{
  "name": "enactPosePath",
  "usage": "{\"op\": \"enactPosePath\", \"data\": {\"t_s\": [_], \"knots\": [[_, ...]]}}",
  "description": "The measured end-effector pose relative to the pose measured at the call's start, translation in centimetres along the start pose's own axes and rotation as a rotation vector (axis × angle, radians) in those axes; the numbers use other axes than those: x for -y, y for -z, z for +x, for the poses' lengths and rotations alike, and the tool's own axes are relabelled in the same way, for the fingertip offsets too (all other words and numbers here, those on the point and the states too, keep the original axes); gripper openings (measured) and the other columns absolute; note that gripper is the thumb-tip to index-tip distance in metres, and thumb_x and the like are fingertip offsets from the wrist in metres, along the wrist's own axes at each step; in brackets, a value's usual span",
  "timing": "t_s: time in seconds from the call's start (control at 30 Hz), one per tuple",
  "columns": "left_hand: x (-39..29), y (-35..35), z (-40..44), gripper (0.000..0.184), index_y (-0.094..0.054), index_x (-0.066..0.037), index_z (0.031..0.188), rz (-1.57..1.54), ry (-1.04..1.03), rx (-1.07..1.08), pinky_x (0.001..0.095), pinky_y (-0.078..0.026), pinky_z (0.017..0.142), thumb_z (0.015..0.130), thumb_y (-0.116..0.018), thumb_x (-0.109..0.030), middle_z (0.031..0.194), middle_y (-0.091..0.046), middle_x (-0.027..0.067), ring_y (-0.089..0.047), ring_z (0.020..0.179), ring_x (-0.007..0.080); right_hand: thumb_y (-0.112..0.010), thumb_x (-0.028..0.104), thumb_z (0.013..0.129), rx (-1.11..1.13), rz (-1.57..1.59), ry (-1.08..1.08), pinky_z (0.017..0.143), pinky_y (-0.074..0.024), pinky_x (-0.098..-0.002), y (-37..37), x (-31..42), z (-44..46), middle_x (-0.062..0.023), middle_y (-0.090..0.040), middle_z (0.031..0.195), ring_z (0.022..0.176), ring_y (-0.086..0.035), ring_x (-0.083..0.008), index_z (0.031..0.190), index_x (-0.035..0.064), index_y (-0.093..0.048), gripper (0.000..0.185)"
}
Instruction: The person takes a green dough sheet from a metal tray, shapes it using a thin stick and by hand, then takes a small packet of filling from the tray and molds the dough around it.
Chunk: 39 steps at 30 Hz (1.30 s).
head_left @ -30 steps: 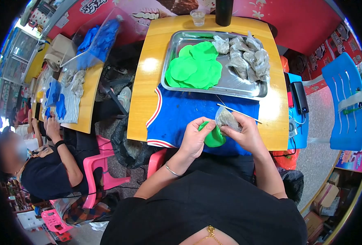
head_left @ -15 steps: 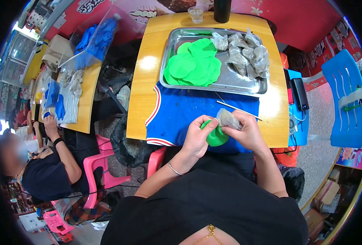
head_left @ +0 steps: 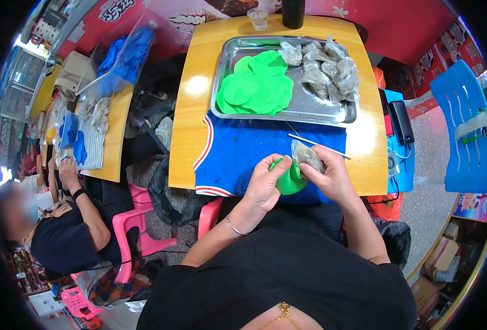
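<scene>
Right-hand fingers (head_left: 316,175) shift, curled around grey bag (head_left: 303,153) | left-hand fingers (head_left: 278,169) pinch green sheet (head_left: 292,182) | by tabletop's (head_left: 367,179) near edge | squeezing too hard might split bag

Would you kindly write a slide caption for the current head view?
Left hand pinching a green piece, right hand holding a filled clear bag, near a metal tray.

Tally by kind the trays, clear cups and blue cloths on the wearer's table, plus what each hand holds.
Metal tray: 1
Clear cup: 1
Blue cloth: 1
Green piece, in the left hand: 1
Small bag, in the right hand: 1
Total: 5
</scene>
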State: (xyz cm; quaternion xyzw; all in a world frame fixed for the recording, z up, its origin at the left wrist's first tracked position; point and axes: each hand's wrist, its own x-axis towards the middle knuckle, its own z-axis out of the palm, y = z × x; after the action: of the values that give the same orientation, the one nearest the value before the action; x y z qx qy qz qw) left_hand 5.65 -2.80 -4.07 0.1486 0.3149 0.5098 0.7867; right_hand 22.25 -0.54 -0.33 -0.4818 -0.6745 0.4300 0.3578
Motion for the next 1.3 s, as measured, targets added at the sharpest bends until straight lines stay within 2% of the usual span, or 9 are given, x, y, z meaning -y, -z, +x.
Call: {"op": "enactPosePath", "data": {"t_s": [0.2,0.3,0.5,0.6,0.7,0.9,1.1,1.2,1.3], "knots": [[0.1,-0.6,-0.1,0.016,-0.057,-0.007,0.082,-0.015,0.002,-0.060,0.0239,-0.048,0.067,0.086,-0.063,-0.020,0.079,-0.061,0.0018,-0.058,0.071,0.0087,-0.066,0.010,0.073,0.070,-0.005,0.035,0.058,-0.0404,-0.0293,0.4,-0.2,0.1,-0.0088,-0.053,0.073,0.065,-0.052,-0.0195,0.083,-0.0003,-0.059,0.016],[0.3,-0.6,-0.2,0.015,-0.057,-0.007,0.083,-0.004,-0.013,-0.026,0.0234,-0.048,0.066,0.086,-0.063,-0.020,0.079,-0.061,0.0014,-0.058,0.072,0.0083,-0.066,0.007,0.071,0.012,0.068,0.169,0.061,-0.0415,-0.0286,0.0,-0.6,0.1,-0.0078,-0.055,0.075,0.067,-0.053,-0.0185,0.083,-0.0001,-0.059,0.016],[0.3,-0.6,-0.1,0.014,-0.057,-0.007,0.083,-0.011,-0.019,-0.039,0.0227,-0.047,0.066,0.087,-0.062,-0.019,0.079,-0.061,0.0011,-0.058,0.072,0.0077,-0.066,0.007,0.071,0.060,0.125,-0.027,0.063,-0.0420,-0.0265,0.1,0.7,0.0,-0.0065,-0.055,0.077,0.070,-0.054,-0.0162,0.081,-0.0006,-0.058,0.015],[0.2,-0.7,-0.2,0.014,-0.057,-0.007,0.084,-0.008,-0.021,-0.047,0.0228,-0.047,0.066,0.087,-0.062,-0.019,0.079,-0.061,0.0010,-0.058,0.072,0.0075,-0.065,0.008,0.074,0.040,0.196,0.012,0.061,-0.0409,-0.0251,-0.4,0.5,0.0,-0.0051,-0.055,0.075,0.069,-0.052,-0.0118,0.082,0.0006,-0.058,0.013],[0.0,-1.0,-0.3,0.014,-0.057,-0.007,0.084,-0.018,-0.012,-0.045,0.0230,-0.048,0.066,0.087,-0.062,-0.020,0.079,-0.060,0.0010,-0.058,0.072,0.0074,-0.063,0.010,0.078,0.120,0.335,-0.112,0.059,-0.0399,-0.0239,0.3,-0.9,-0.3,-0.0034,-0.055,0.074,0.068,-0.051,-0.0081,0.087,0.0021,-0.058,0.013],[-0.1,-0.8,0.0,0.014,-0.057,-0.008,0.083,-0.018,0.001,-0.003,0.0238,-0.048,0.066,0.087,-0.062,-0.020,0.080,-0.061,0.0012,-0.058,0.072,0.0081,-0.063,0.010,0.078,-0.039,0.270,-0.128,0.059,-0.0399,-0.0233,-0.5,-0.7,-0.1,-0.0024,-0.055,0.073,0.068,-0.050,-0.0078,0.088,0.0021,-0.056,0.015],[-0.2,-1.0,0.1,0.015,-0.057,-0.008,0.082,-0.027,-0.004,-0.052,0.0247,-0.049,0.068,0.087,-0.062,-0.021,0.082,-0.062,0.0024,-0.059,0.074,0.0094,-0.067,0.008,0.073,0.060,0.230,-0.027,0.062,-0.0405,-0.0229,0.1,-0.3,-0.1,-0.0030,-0.056,0.078,0.071,-0.051,-0.0088,0.085,0.0018,-0.055,0.018],[0.0,-0.9,0.2,0.014,-0.057,-0.008,0.081,-0.027,-0.017,-0.048,0.0247,-0.049,0.068,0.087,-0.062,-0.020,0.082,-0.062,0.0026,-0.059,0.074,0.0095,-0.068,0.009,0.074,0.017,0.107,0.175,0.063,-0.0413,-0.0230,-0.1,-1.5,0.3,-0.0029,-0.057,0.079,0.070,-0.051,-0.0087,0.084,0.0019,-0.055,0.018],[-0.1,-1.1,0.2,0.014,-0.057,-0.008,0.081,-0.029,-0.021,-0.052,0.0245,-0.049,0.068,0.087,-0.062,-0.019,0.082,-0.062,0.0023,-0.059,0.074,0.0092,-0.067,0.009,0.076,0.043,0.226,-0.030,0.061,-0.0414,-0.0227,0.0,-1.2,-0.2,-0.0026,-0.058,0.079,0.068,-0.051,-0.0081,0.083,0.0019,-0.057,0.014]]}}
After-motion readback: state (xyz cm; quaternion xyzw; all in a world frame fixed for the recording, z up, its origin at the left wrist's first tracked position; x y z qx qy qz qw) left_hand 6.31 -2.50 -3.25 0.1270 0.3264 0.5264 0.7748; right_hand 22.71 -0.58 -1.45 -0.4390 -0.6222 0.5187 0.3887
